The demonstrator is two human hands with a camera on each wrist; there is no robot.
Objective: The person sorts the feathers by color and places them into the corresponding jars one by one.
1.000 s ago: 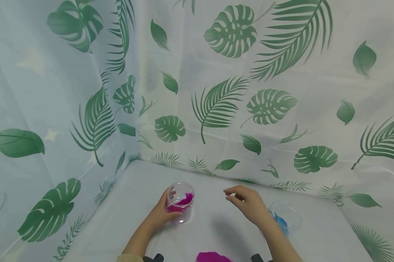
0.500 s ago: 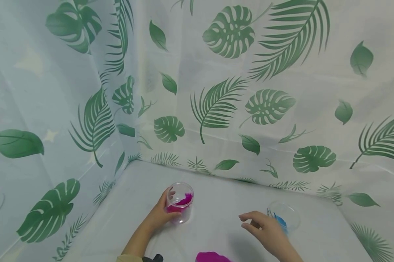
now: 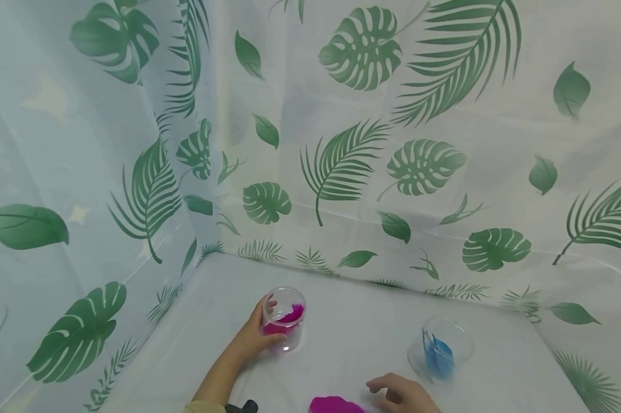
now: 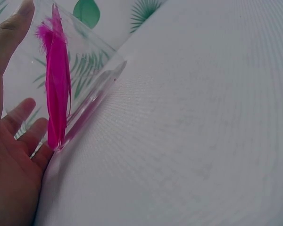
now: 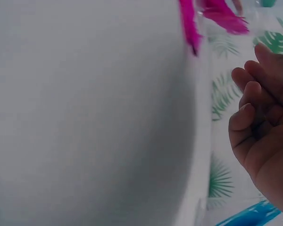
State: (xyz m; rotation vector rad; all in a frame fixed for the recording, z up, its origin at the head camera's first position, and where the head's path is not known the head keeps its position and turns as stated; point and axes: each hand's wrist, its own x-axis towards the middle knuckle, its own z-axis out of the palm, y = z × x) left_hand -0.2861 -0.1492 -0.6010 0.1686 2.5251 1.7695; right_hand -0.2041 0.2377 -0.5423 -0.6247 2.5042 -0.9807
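My left hand (image 3: 251, 335) grips a clear plastic cup (image 3: 296, 337) standing on the white table, its thumb and fingers around the side. Inside are bright pink feathers (image 4: 58, 89), upright against the wall in the left wrist view. My right hand (image 3: 400, 394) hovers low near the front of the table, fingers loosely curled and holding nothing. Just left of it, a loose pink feather (image 3: 336, 405) lies at the bottom edge of the head view, partly cut off. Beyond the right hand sits a second clear cup (image 3: 462, 338) with blue feathers (image 3: 438, 357) in it.
White sheets with green leaf prints hang as walls behind the table (image 3: 341, 321) and along its left side. A black object (image 3: 248, 406) shows by the left forearm at the bottom of the head view.
My right hand has moved toward the front of the table, first right and then nearer the loose pink feather, uncovering the blue feathers' cup. The left hand and its cup stay put.
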